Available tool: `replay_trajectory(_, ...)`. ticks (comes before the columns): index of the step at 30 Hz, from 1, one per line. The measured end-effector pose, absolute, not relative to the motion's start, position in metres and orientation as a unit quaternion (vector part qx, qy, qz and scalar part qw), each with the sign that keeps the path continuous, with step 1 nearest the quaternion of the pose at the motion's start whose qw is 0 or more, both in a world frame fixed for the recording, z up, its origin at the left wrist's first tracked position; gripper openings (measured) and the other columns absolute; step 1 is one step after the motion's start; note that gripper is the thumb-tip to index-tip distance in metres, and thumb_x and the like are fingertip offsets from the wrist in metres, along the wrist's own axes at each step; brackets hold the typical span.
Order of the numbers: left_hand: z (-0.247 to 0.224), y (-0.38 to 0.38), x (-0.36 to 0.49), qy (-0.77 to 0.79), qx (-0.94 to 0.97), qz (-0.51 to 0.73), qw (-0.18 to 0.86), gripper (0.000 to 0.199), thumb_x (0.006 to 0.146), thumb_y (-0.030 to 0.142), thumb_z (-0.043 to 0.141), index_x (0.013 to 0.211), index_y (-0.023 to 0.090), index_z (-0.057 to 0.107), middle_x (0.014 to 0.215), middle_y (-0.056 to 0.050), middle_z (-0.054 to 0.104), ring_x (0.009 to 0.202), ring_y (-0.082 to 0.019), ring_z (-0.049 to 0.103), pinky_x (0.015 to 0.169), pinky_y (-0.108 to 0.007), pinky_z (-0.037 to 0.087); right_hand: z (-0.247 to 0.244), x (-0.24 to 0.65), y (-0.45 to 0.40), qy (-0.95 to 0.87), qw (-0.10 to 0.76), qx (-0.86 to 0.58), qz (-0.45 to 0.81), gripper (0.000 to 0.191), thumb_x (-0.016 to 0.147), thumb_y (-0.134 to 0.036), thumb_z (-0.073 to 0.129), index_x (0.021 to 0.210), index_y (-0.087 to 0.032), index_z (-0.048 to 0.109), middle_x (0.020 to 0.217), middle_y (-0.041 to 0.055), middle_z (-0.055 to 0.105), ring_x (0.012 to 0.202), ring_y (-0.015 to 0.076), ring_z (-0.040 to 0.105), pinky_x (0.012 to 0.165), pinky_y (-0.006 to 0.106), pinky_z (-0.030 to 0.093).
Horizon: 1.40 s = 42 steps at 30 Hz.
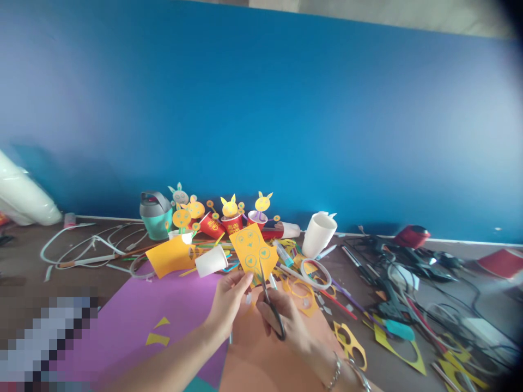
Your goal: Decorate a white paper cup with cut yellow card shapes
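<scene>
Orange card [251,247] up in the air over the middle of the table [22,258], drawn face and two heart circles on it. Which way's it pointing?

Long axis goes away from the person, top leaning left, so the drawn face is at the far end, toward the blue wall [261,120]. Its right side has a notch.

And the grip?

Left hand [229,300] pinches the near edge, thumb on top. Right hand [286,316] is curled around the handles of the scissors [263,280]. Those point away too, tips a bit left, over the lower part of the card. Can't tell how far apart the blades are, tbh.

Much room to move?

Best bit is left, over the purple sheet [180,316], just a couple of small scraps [157,340] near its middle. Peach sheet [261,359] sits under the right wrist, running toward the near edge of the surface.

Far edge?

Packed. White cup [208,262] on its side just left of the card, tall cup [316,237] upright to the right, tape roll [330,280] in front of that. Right side has a yellow offcut [384,338] with a big hole.
</scene>
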<state>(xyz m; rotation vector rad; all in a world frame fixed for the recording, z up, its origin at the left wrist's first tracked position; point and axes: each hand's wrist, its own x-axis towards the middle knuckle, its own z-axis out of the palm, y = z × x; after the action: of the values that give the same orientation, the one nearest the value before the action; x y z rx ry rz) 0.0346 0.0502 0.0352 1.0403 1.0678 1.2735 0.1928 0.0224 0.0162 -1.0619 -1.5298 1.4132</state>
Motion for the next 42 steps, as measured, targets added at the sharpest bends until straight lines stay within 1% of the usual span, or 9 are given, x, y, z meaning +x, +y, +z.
replay_trajectory(5,0.034,0.051,0.033,0.451,0.441,0.534,0.563,0.037,0.078,0.053,0.075,0.068,0.017,0.072,0.063,0.001,0.058,0.067,-0.016,0.050,0.067,-0.026,0.036,0.013,0.195,0.023,-0.603,0.386,-0.420,0.558,0.038,0.093,-0.051,0.063,0.076,-0.018,0.055,0.050,-0.0062,0.048,0.043,0.0067,0.040,0.043,0.018,0.031)
replay_trajectory(11,0.036,0.052,0.033,0.445,0.443,0.529,0.570,0.036,0.077,0.052,0.075,0.069,0.017,0.073,0.061,0.002,0.057,0.065,-0.015,0.048,0.066,-0.026,0.035,0.021,0.197,0.022,-0.612,0.373,-0.421,0.556,0.040,0.093,-0.050,0.063,0.071,-0.019,0.051,0.051,-0.0060,0.047,0.043,0.0065,0.040,0.042,0.019,0.030)
replay_trajectory(19,0.038,0.055,0.033,0.439,0.434,0.535,0.577,0.035,0.074,0.052,0.078,0.069,0.018,0.075,0.061,0.001,0.059,0.064,-0.014,0.047,0.065,-0.025,0.036,0.025,0.197,0.023,-0.614,0.369,-0.422,0.555,0.040,0.093,-0.049,0.060,0.068,-0.020,0.048,0.050,-0.0062,0.045,0.043,0.0069,0.041,0.042,0.019,0.030)
replay_trajectory(24,0.039,0.055,0.033,0.429,0.436,0.532,0.586,0.033,0.075,0.051,0.078,0.074,0.018,0.077,0.064,0.000,0.063,0.063,-0.014,0.046,0.065,-0.025,0.036,0.021,0.198,0.023,-0.617,0.360,-0.435,0.548,0.037,0.094,-0.044,0.058,0.068,-0.020,0.049,0.050,-0.0060,0.047,0.042,0.0067,0.040,0.042,0.019,0.029)
replay_trajectory(27,0.041,0.055,0.033,0.429,0.431,0.533,0.589,0.033,0.074,0.051,0.078,0.073,0.017,0.077,0.064,0.000,0.063,0.063,-0.014,0.047,0.064,-0.025,0.037,0.023,0.198,0.023,-0.617,0.368,-0.430,0.547,0.037,0.094,-0.042,0.058,0.066,-0.020,0.049,0.050,-0.0060,0.046,0.043,0.0068,0.041,0.043,0.019,0.030)
replay_trajectory(32,0.041,0.055,0.033,0.425,0.427,0.529,0.597,0.033,0.074,0.050,0.078,0.074,0.017,0.076,0.066,-0.001,0.064,0.063,-0.014,0.047,0.064,-0.026,0.037,0.023,0.197,0.023,-0.616,0.364,-0.435,0.547,0.038,0.094,-0.043,0.058,0.067,-0.020,0.048,0.049,-0.0063,0.046,0.042,0.0067,0.040,0.043,0.019,0.030)
replay_trajectory(36,0.040,0.054,0.032,0.431,0.430,0.531,0.590,0.034,0.075,0.049,0.077,0.066,0.017,0.071,0.061,0.001,0.059,0.061,-0.014,0.046,0.063,-0.026,0.036,0.022,0.197,0.023,-0.612,0.367,-0.433,0.550,0.039,0.094,-0.046,0.060,0.068,-0.020,0.048,0.049,-0.0066,0.046,0.042,0.0069,0.040,0.043,0.020,0.031)
replay_trajectory(39,0.040,0.054,0.031,0.442,0.440,0.531,0.574,0.038,0.077,0.050,0.074,0.059,0.018,0.065,0.058,0.002,0.055,0.062,-0.015,0.048,0.064,-0.026,0.036,0.023,0.197,0.022,-0.610,0.368,-0.428,0.556,0.037,0.094,-0.045,0.061,0.070,-0.019,0.050,0.050,-0.0059,0.048,0.043,0.0068,0.040,0.043,0.020,0.030)
replay_trajectory(42,0.041,0.054,0.029,0.451,0.471,0.522,0.550,0.036,0.079,0.047,0.071,0.059,0.018,0.065,0.059,0.001,0.056,0.064,-0.016,0.049,0.065,-0.027,0.036,0.023,0.198,0.022,-0.612,0.364,-0.427,0.558,0.035,0.093,-0.043,0.063,0.070,-0.019,0.052,0.051,-0.0054,0.049,0.043,0.0065,0.040,0.043,0.020,0.029)
